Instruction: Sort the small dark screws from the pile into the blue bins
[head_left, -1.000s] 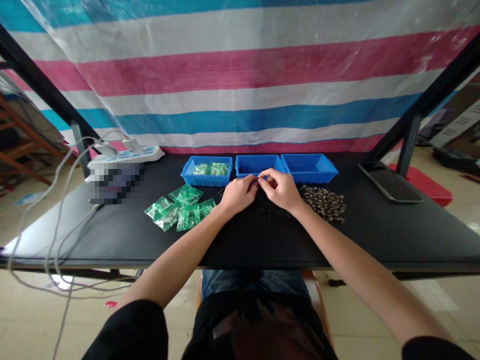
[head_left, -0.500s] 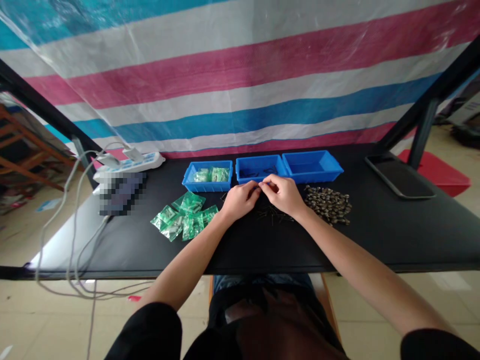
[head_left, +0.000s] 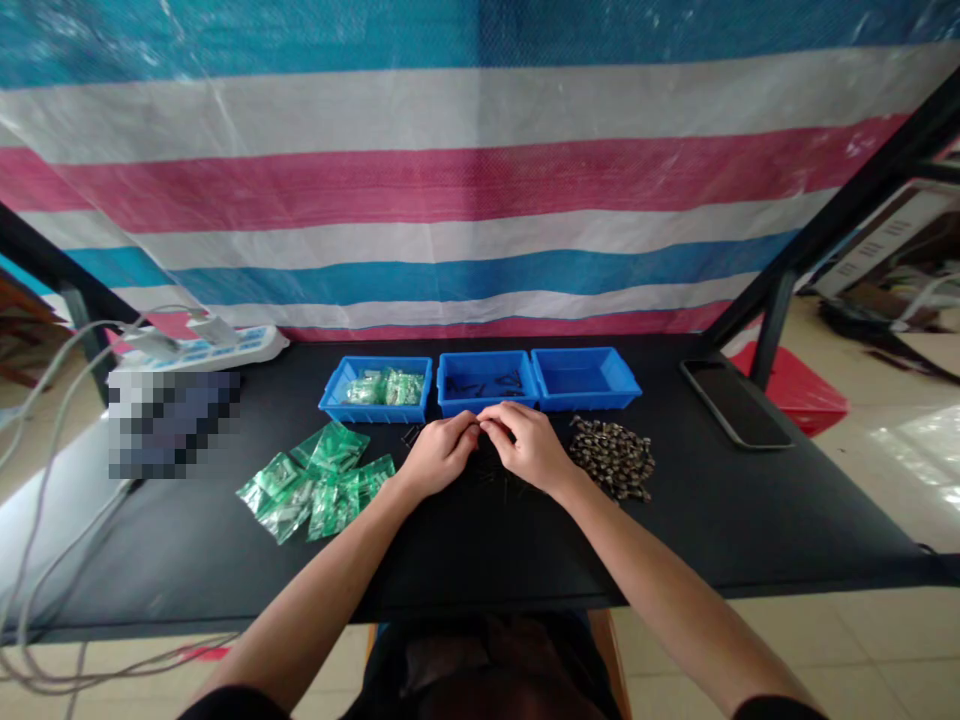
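Note:
My left hand (head_left: 441, 455) and my right hand (head_left: 529, 443) meet fingertip to fingertip just in front of the middle blue bin (head_left: 486, 405). Both are pinched closed; whatever lies between the fingers is too small and hidden to name. Dark thin pieces (head_left: 504, 380) lie inside that bin. Under and between my hands, more thin dark pins (head_left: 504, 485) are scattered on the black table (head_left: 480, 570). Close to my right hand is a pile of small metal pieces (head_left: 613, 458). Left of my left hand lie several green-and-clear plastic packets (head_left: 330, 490).
The left blue bin (head_left: 375, 412) holds more green packets. A third blue bin (head_left: 585, 375) stands at right. A phone (head_left: 735, 405) lies at the right edge. A white power strip (head_left: 240, 348) with cables sits at back left. A striped sheet (head_left: 450, 190) hangs behind.
The camera view has tilted up and turned right, so everything appears lower and further left. My hands stay pinched together in front of the middle bin.

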